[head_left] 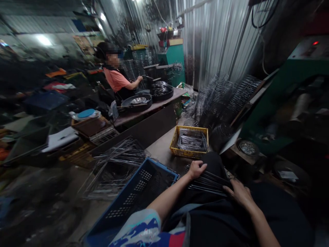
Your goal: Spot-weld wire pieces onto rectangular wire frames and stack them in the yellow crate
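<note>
A bundle of thin dark metal wire pieces [209, 183] lies across my lap. My left hand [196, 169] is closed at the far left end of the bundle, fingers curled and thumb pointing right. At the opposite end, my right hand [239, 192] grips the wires between thumb and fingers. Just beyond my knee stands a yellow plastic crate [189, 154] holding many bent metal wire pieces [191, 140]. A blue perforated crate [136, 185] is beside my left arm; its shadowed inside is hard to make out.
Wire frames [115, 168] lie piled left of the blue crate. A co-worker [117, 80] is at a bench [164, 103] bearing round black trays [161, 90]. Stacked wire racks [216, 96] lean by the corrugated wall. A green machine [277, 99] stands close on my right.
</note>
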Available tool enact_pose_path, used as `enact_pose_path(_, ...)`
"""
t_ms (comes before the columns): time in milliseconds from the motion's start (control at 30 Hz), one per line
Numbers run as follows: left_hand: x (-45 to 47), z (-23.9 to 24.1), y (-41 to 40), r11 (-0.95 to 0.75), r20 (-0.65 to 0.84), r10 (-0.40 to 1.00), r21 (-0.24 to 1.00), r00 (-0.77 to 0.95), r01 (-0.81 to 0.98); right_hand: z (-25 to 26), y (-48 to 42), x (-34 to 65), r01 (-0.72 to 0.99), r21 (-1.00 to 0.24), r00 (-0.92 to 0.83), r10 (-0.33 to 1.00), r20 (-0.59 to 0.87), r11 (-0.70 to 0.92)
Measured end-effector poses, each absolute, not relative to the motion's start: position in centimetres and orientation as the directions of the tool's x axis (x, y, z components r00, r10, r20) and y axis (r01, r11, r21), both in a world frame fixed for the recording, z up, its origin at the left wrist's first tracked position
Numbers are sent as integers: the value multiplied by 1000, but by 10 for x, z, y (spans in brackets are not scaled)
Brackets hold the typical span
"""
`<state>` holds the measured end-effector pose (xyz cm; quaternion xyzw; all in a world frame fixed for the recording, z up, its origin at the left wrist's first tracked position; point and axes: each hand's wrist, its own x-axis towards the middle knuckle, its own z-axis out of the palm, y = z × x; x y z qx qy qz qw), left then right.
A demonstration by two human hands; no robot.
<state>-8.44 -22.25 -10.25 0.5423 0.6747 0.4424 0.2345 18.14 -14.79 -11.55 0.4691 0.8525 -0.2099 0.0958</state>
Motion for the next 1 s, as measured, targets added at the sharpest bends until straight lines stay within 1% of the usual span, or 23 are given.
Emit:
enact_pose_path(133, -76, -101, -218, 31, 145, 946, 852, -291, 523, -115, -154, 191, 835, -290, -547, 763, -344, 467)
enact_pose_path(267, -78, -105, -220, 85, 95, 946, 851, -310, 519, -99, -155, 183, 822, -326, -562, 759, -329, 467)
enact_pose_path(400, -94, -105, -225, 149, 31, 948, 836, -317, 528, -84, -143, 168, 785, -404, -605, 724, -332, 470)
enact_pose_path(467, -107, -99, -232, 173, -13, 959, 820, -284, 546, -82, -135, 162, 758, -460, -630, 700, -335, 463)
enact_pose_path(567, -125, -84, -247, 178, -88, 980, 791, -179, 585, -87, -126, 157, 720, -524, -659, 686, -309, 455)
enact_pose_path(700, -139, -66, -257, 152, -129, 988, 752, -83, 641, -95, -119, 154, 675, -598, -662, 713, -231, 433)
enact_pose_path(800, -138, -57, -248, 106, -115, 993, 703, -34, 703, -94, -112, 158, 638, -693, -548, 830, -102, 336)
enact_pose_path(900, -130, -46, -229, 10, -67, 997, 622, 40, 783, -88, -105, 171, 584, -778, -320, 947, 40, 230)
enact_pose_path(1000, -125, -34, -207, -26, -18, 999, 557, 44, 830, -81, -103, 188, 517, -841, -97, 987, 127, 159)
